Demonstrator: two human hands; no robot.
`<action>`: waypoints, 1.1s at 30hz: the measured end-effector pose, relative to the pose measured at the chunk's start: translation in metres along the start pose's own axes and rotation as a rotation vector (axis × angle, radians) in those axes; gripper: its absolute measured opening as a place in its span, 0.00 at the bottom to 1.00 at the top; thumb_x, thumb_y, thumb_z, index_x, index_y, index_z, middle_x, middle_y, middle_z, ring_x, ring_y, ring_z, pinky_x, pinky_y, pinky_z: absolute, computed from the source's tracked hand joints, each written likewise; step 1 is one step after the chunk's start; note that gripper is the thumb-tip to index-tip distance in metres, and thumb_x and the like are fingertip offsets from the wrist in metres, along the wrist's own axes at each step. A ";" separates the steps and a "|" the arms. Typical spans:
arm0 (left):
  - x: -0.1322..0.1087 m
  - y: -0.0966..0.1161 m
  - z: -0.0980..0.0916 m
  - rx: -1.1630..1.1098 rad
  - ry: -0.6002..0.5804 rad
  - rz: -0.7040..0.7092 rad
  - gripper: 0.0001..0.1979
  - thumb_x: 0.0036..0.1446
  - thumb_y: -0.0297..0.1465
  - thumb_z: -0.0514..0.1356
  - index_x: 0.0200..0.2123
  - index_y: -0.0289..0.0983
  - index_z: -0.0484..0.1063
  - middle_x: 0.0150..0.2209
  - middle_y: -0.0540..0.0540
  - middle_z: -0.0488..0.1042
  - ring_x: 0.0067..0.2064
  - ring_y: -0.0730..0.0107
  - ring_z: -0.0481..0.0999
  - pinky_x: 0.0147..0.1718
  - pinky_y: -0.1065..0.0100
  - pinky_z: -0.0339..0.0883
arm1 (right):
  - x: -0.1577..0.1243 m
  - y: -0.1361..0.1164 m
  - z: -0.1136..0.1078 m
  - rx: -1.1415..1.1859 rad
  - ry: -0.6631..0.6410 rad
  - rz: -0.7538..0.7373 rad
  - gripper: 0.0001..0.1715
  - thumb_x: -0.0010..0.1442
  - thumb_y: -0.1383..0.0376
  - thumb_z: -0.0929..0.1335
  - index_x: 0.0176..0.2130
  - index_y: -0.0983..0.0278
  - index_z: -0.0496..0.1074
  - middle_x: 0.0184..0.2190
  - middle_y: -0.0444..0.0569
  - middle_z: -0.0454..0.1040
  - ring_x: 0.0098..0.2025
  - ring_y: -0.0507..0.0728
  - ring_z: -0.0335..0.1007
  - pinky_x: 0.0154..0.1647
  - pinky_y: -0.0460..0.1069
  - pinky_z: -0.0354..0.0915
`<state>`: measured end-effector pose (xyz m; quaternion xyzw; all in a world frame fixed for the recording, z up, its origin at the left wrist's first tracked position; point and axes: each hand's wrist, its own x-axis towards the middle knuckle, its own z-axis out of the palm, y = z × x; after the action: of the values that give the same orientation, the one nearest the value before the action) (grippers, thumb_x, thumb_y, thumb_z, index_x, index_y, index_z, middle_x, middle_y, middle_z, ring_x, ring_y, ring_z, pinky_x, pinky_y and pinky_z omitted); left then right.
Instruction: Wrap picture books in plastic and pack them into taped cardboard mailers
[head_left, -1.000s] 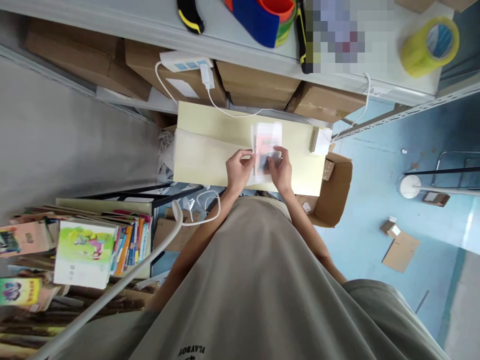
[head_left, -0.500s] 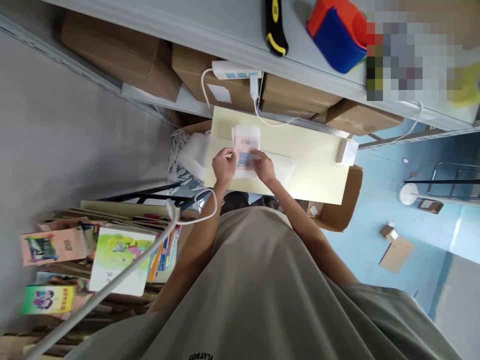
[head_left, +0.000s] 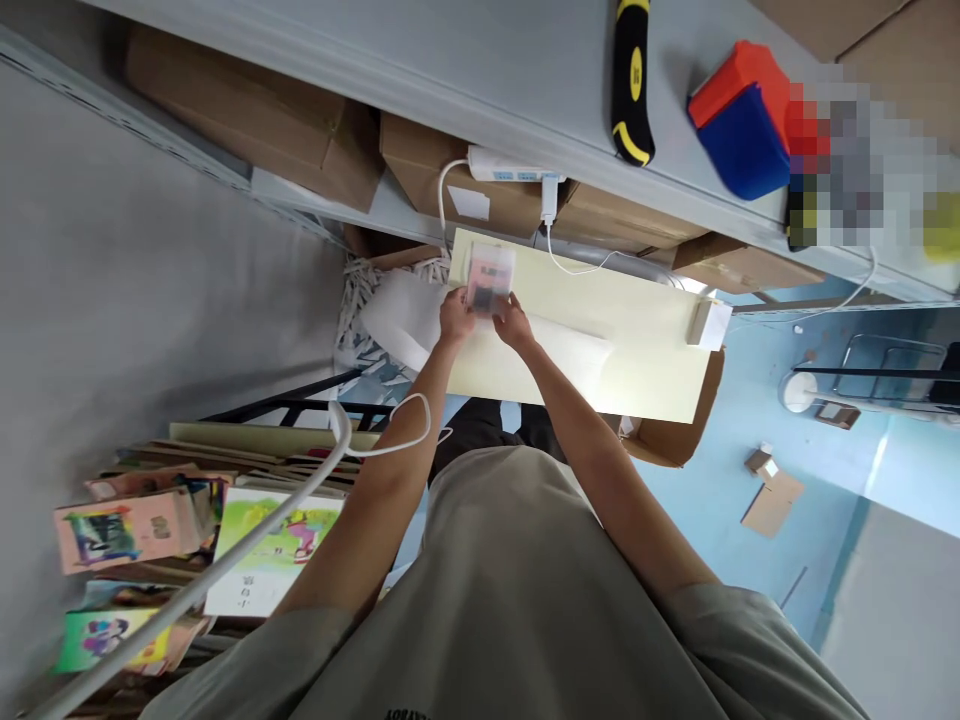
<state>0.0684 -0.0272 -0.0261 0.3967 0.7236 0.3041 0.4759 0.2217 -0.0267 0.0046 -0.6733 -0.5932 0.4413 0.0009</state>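
Over the pale yellow tabletop point(head_left: 652, 370), a small pink book point(head_left: 491, 275) is held between my two hands, its cover blurred and looking hazy, perhaps under a translucent layer. My left hand point(head_left: 457, 316) is closed on its near left corner. At the near right corner, my right hand point(head_left: 513, 324) pinches the edge. Beneath my hands a white translucent sheet point(head_left: 570, 352) lies across the tabletop. Its rolled or bunched part point(head_left: 397, 312) hangs over the left edge.
A shelf point(head_left: 465, 70) above the far edge carries a black-and-yellow utility knife point(head_left: 634, 85) and a red-and-blue tape dispenser point(head_left: 742, 130). A power strip point(head_left: 510, 165) hangs below it. A small white box point(head_left: 710, 323) sits at right. Books point(head_left: 112, 535) and a white pole point(head_left: 217, 575) are at lower left.
Both hands have lifted the pink book away from me, off the white sheet. My view has shifted, so the shelf items appear further right and lower.
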 end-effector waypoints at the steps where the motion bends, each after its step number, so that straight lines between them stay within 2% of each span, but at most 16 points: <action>1: -0.003 -0.001 -0.001 0.006 0.018 -0.024 0.25 0.58 0.19 0.64 0.58 0.34 0.82 0.63 0.32 0.84 0.66 0.44 0.83 0.72 0.50 0.71 | -0.003 0.003 0.000 0.004 0.013 -0.009 0.37 0.76 0.70 0.67 0.79 0.71 0.67 0.86 0.67 0.54 0.84 0.72 0.62 0.83 0.66 0.65; 4: -0.025 0.004 -0.006 -0.001 0.096 -0.041 0.19 0.64 0.22 0.63 0.56 0.36 0.83 0.62 0.34 0.86 0.63 0.50 0.86 0.68 0.55 0.75 | -0.022 0.014 0.000 0.071 0.088 -0.068 0.32 0.76 0.67 0.68 0.75 0.68 0.74 0.82 0.66 0.65 0.82 0.71 0.67 0.83 0.67 0.67; 8: -0.074 0.023 -0.010 -0.152 0.161 0.039 0.12 0.69 0.27 0.61 0.48 0.36 0.85 0.53 0.35 0.89 0.57 0.53 0.89 0.61 0.59 0.79 | -0.065 0.029 -0.006 0.217 0.137 -0.186 0.21 0.76 0.60 0.70 0.63 0.61 0.82 0.69 0.61 0.82 0.68 0.68 0.82 0.72 0.65 0.79; 11: -0.119 0.037 -0.008 -0.282 0.183 0.057 0.08 0.67 0.29 0.65 0.44 0.37 0.86 0.49 0.38 0.90 0.53 0.54 0.90 0.57 0.60 0.82 | -0.103 0.036 -0.015 0.303 0.102 -0.264 0.18 0.76 0.54 0.71 0.56 0.60 0.84 0.62 0.59 0.86 0.58 0.65 0.87 0.63 0.63 0.84; 14: -0.163 0.042 -0.009 -0.377 0.211 0.066 0.09 0.65 0.28 0.64 0.43 0.38 0.87 0.47 0.40 0.91 0.50 0.57 0.90 0.55 0.59 0.83 | -0.135 0.039 -0.022 0.358 0.054 -0.356 0.19 0.76 0.50 0.70 0.53 0.59 0.84 0.59 0.57 0.88 0.55 0.63 0.88 0.61 0.60 0.84; 18: -0.219 0.029 -0.014 -0.442 0.291 0.125 0.11 0.63 0.28 0.63 0.41 0.38 0.88 0.44 0.42 0.91 0.47 0.60 0.90 0.53 0.60 0.84 | -0.166 0.034 -0.021 0.410 -0.007 -0.492 0.24 0.76 0.45 0.69 0.52 0.60 0.84 0.55 0.57 0.90 0.53 0.63 0.88 0.59 0.60 0.84; 24: -0.290 -0.002 -0.018 -0.581 0.496 0.121 0.09 0.62 0.33 0.67 0.42 0.38 0.86 0.41 0.42 0.90 0.42 0.61 0.90 0.51 0.60 0.84 | -0.200 0.010 0.005 0.442 -0.202 -0.657 0.30 0.72 0.38 0.71 0.52 0.58 0.84 0.52 0.55 0.90 0.52 0.63 0.88 0.59 0.59 0.83; 29: -0.329 -0.013 -0.020 -0.625 0.637 0.142 0.11 0.63 0.39 0.70 0.41 0.37 0.86 0.40 0.42 0.90 0.42 0.60 0.89 0.48 0.60 0.84 | -0.225 -0.008 0.025 0.400 -0.308 -0.771 0.33 0.73 0.34 0.70 0.52 0.58 0.84 0.52 0.55 0.90 0.53 0.63 0.88 0.60 0.58 0.83; 33: -0.352 -0.018 -0.036 -0.650 0.715 0.185 0.13 0.63 0.42 0.71 0.41 0.37 0.86 0.40 0.42 0.90 0.41 0.60 0.89 0.48 0.60 0.84 | -0.242 -0.024 0.038 0.365 -0.360 -0.833 0.32 0.74 0.36 0.70 0.53 0.58 0.84 0.53 0.55 0.90 0.53 0.64 0.89 0.59 0.59 0.84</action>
<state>0.1118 -0.3422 0.1291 0.1612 0.6711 0.6723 0.2677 0.2023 -0.2326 0.1374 -0.2804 -0.7158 0.6097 0.1929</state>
